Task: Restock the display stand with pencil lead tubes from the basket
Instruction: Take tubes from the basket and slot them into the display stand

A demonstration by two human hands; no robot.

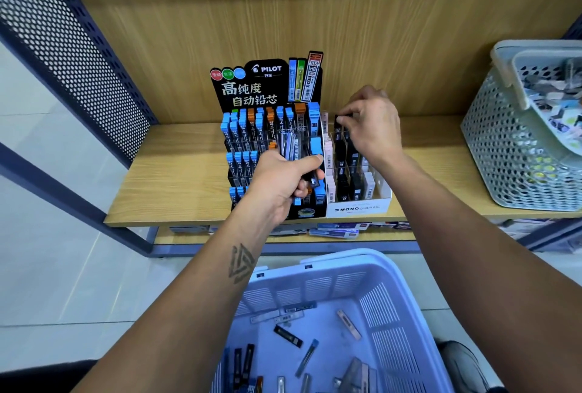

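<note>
A black Pilot display stand full of blue and orange lead tubes sits on the wooden shelf. Beside it on the right stands a white Mono display box with black and pink tubes. My left hand grips a bundle of lead tubes in front of the Pilot stand. My right hand pinches a black tube over the back row of the Mono box. Below, the lilac basket holds several loose tubes.
A grey perforated basket with mixed items stands at the shelf's right end. A dark mesh panel closes the left side. More packets lie on the lower shelf. Tiled floor lies to the left.
</note>
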